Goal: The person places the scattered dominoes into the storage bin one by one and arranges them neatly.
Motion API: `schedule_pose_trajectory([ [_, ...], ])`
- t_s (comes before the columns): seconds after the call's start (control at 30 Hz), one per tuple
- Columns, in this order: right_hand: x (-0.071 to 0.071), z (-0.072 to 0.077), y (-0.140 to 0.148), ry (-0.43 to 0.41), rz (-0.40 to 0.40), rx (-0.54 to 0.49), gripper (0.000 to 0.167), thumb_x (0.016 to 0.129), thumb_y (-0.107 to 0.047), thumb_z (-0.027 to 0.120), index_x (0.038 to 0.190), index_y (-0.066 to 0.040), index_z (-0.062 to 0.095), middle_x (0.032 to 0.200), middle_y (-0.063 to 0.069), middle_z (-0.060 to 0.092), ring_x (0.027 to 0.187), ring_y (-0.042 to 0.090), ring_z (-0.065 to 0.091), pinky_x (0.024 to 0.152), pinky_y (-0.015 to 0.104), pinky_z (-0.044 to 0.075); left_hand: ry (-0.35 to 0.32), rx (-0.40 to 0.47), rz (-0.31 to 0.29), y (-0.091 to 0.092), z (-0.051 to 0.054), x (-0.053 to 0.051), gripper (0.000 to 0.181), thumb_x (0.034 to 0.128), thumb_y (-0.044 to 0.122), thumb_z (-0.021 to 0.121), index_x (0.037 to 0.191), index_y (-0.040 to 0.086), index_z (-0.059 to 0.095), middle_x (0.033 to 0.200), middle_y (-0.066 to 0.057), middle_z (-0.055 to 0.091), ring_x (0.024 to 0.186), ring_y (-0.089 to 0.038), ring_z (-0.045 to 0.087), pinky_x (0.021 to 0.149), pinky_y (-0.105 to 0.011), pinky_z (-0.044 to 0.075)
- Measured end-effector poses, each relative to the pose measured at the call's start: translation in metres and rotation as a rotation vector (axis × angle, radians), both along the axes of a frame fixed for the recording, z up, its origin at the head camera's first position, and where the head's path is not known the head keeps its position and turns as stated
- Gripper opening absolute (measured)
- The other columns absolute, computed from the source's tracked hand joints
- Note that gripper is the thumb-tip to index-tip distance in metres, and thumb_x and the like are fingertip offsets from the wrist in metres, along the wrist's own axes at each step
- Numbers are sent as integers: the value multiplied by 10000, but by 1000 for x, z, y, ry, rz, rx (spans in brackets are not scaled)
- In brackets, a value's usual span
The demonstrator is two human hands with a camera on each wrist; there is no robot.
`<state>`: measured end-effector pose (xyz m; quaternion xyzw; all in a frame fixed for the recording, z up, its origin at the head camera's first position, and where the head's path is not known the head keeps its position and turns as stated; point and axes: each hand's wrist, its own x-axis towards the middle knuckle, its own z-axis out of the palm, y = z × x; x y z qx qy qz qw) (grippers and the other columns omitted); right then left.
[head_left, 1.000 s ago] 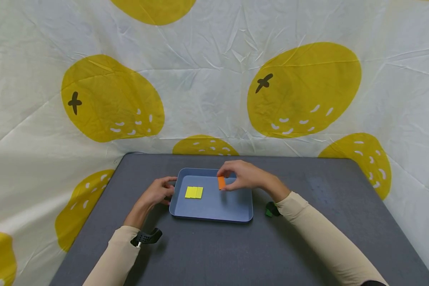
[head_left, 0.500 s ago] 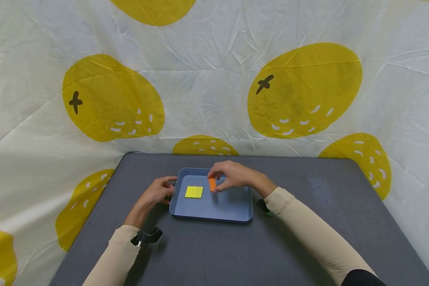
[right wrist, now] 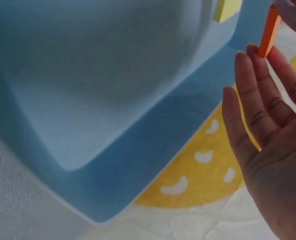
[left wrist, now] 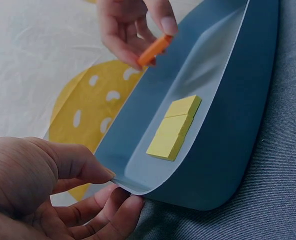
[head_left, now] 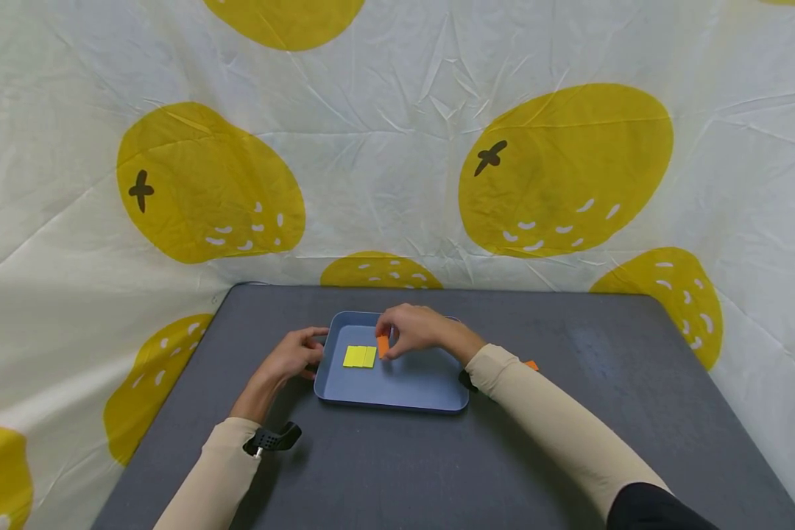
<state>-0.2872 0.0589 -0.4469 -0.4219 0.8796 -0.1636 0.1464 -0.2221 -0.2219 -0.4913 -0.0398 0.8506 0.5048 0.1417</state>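
Note:
Thumb and fingers of the right hand (head_left: 414, 328) pinch an orange block (head_left: 383, 347) above the blue tray (head_left: 404, 404), just right of two yellow pieces (head_left: 359, 356) lying side by side on its floor. In the left wrist view the orange block (left wrist: 155, 50) hangs clear of the tray floor, and the yellow pieces (left wrist: 174, 129) touch each other. The left hand (head_left: 294, 356) grips the tray's left rim, its thumb on top and fingers beneath, as the left wrist view shows. The right wrist view has the orange block (right wrist: 270, 31) between thumb and fingertips.
Another orange piece (head_left: 532, 365) lies on the dark table (head_left: 384, 471) beyond the right sleeve (head_left: 556, 419), partly hidden by it. A pale cloth with yellow fruit shapes (head_left: 563, 169) hangs behind the table's far edge.
The right hand has moved left over the tray with the orange block, close to the yellow pieces. An orange piece has come into view beside the right sleeve; a green one there is now hidden.

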Motion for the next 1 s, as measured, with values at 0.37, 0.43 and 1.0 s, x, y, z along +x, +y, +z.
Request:
schedule_pose_trajectory([
  [0.37, 1, -12, -16, 35, -65, 138, 392, 814, -445, 837, 1095, -200, 716, 996, -87, 666, 886, 86, 590, 770, 331, 505, 3, -3, 6, 0, -3, -1, 549, 950, 14, 579, 1490, 56, 493, 1119, -216, 594, 897, -291, 649, 649, -387, 593],
  [0.43, 0, -14, -18, 38, -68, 149, 386, 812, -448, 839, 1074, -191, 718, 971, -88, 649, 862, 89, 576, 745, 315, 492, 3, -5, 9, 0, -3, -1, 547, 949, 13, 579, 1487, 60, 496, 1112, -210, 595, 894, -288, 649, 651, -387, 593],
  [1.0, 6, -30, -26, 147, -96, 176, 347, 796, -450, 842, 984, -180, 732, 890, -49, 560, 806, 120, 519, 663, 305, 433, 8, 8, 9, -1, -5, -2, 547, 953, 12, 580, 1490, 65, 493, 1096, -199, 599, 874, -285, 647, 650, -389, 597],
])
